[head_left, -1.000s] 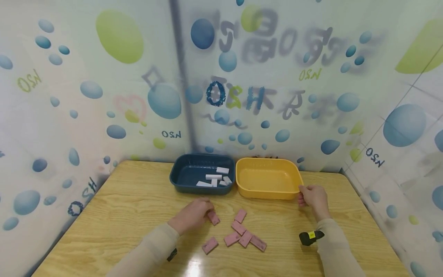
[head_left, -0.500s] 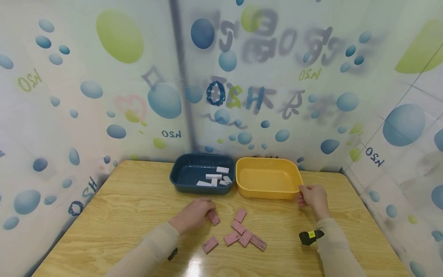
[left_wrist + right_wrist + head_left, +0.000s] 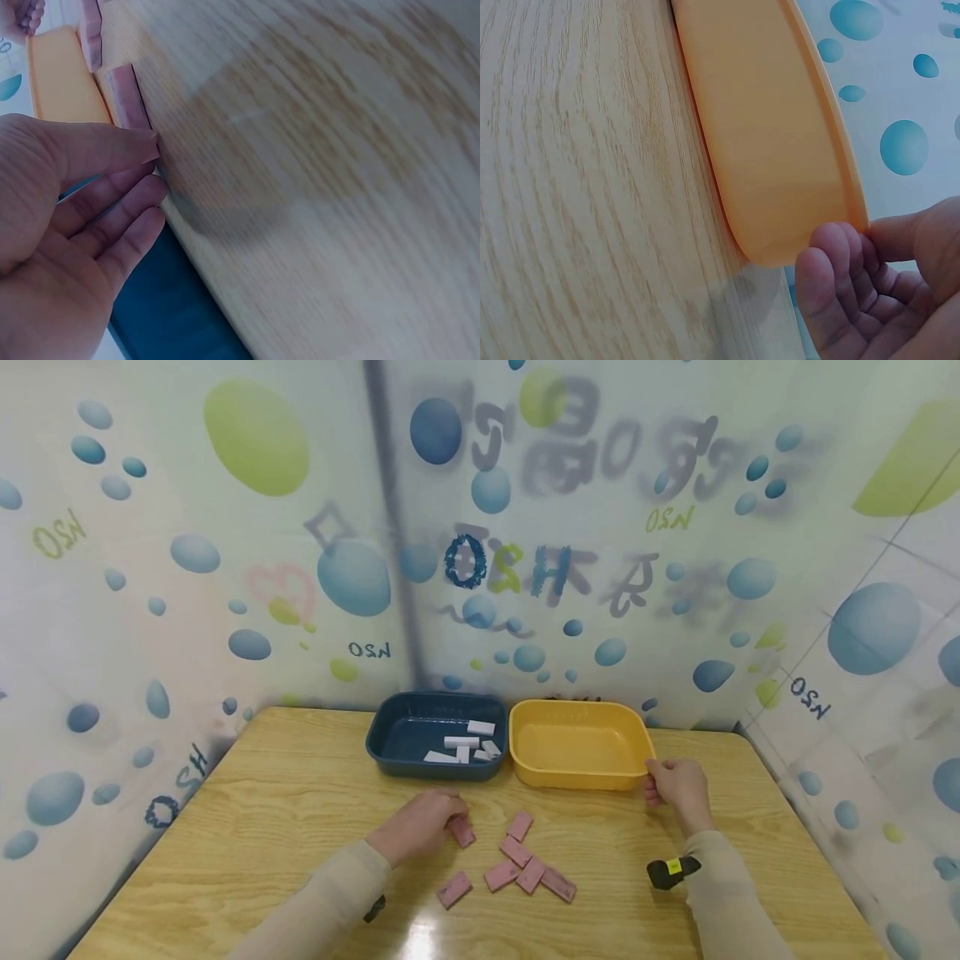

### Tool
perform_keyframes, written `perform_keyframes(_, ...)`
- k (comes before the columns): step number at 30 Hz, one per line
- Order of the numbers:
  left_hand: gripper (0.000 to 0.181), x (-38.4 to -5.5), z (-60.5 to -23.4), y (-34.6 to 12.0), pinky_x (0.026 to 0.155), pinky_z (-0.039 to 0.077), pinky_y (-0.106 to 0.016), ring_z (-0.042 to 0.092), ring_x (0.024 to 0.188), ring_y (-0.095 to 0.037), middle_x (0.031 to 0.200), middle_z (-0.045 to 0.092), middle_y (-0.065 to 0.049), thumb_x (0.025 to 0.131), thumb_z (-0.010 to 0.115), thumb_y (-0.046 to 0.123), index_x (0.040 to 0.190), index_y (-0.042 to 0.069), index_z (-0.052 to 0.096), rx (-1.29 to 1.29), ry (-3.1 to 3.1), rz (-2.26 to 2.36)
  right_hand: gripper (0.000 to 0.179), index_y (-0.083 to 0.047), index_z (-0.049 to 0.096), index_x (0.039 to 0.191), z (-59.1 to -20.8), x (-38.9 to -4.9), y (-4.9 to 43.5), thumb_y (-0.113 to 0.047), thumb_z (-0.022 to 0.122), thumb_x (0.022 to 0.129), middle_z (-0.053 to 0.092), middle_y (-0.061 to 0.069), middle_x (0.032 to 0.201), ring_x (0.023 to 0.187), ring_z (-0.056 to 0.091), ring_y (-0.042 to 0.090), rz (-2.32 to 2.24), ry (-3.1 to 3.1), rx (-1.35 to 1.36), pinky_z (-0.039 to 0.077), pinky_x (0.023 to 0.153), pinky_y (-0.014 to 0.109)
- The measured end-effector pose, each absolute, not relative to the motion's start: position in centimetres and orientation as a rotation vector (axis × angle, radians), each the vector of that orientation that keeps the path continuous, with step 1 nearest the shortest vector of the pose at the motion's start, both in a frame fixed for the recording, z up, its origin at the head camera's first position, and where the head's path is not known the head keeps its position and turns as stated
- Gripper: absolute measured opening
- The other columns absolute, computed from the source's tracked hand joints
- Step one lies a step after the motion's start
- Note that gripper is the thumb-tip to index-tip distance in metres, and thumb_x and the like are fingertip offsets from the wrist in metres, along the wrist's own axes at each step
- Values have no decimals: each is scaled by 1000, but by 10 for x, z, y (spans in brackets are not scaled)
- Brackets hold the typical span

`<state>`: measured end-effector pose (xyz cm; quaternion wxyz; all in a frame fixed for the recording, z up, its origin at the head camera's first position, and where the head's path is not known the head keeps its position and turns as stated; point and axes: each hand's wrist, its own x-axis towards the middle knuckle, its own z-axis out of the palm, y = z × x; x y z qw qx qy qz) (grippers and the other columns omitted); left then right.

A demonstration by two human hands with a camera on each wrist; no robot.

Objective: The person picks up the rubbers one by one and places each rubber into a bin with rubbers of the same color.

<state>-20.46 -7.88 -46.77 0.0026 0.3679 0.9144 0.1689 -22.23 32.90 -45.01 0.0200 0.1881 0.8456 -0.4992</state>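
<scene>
My left hand (image 3: 418, 823) pinches the end of a small flat pink block (image 3: 462, 833) lying on the table in front of the blue bin. In the left wrist view, the thumb and fingertips meet at one end of that pink block (image 3: 130, 97), and the other end sticks out past them. Over at the right, my right hand (image 3: 678, 787) grips the near right corner of the yellow bin (image 3: 577, 779). The right wrist view has the thumb on one side of the yellow bin's rim (image 3: 832, 112) and curled fingers on the other.
Several more pink blocks (image 3: 516, 852) lie on the wooden table (image 3: 300, 793), some touching each other. A dark blue bin (image 3: 397, 770) holding several white blocks (image 3: 461, 742) stands left of the yellow one. Behind both hangs a patterned curtain (image 3: 465, 652).
</scene>
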Motion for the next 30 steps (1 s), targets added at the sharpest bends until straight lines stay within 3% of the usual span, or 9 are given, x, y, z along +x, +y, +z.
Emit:
perform_keyframes(7, 19, -204, -463, -79, 80, 56, -34, 56, 77, -9, 87, 65, 2, 87, 74, -7, 86, 12, 74, 1076, 2853, 497, 37, 14, 64, 103, -452, -223, 328, -19, 49, 108, 67, 6, 73, 60, 65, 11, -1549, 2632, 582, 60, 61, 30)
perform_keyframes(14, 13, -205, -461, -78, 72, 52, -31, 52, 73, -9, 81, 61, 3, 93, 77, 12, 82, 13, 69, 1062, 2863, 520, 37, 13, 63, 103, -451, -223, 328, -20, 48, 108, 67, 6, 73, 60, 65, 11, -1536, 2639, 570, 60, 61, 30)
perform_keyframes(18, 13, -206, -462, -76, 74, 53, -30, 53, 76, -9, 84, 61, 4, 95, 76, 19, 85, 14, 70, 1050, 2895, 528, 37, 13, 63, 103, -451, -224, 329, -20, 48, 108, 67, 6, 73, 60, 65, 11, -1547, 2631, 570, 59, 61, 29)
perform_keyframes(30, 7, -209, -459, -64, 76, 53, -28, 53, 81, -11, 87, 59, 3, 95, 76, 15, 93, 13, 70, 1069, 3002, 577, 36, 14, 63, 102, -452, -223, 329, -19, 48, 107, 67, 5, 71, 59, 65, 10, -1575, 2623, 570, 59, 60, 28)
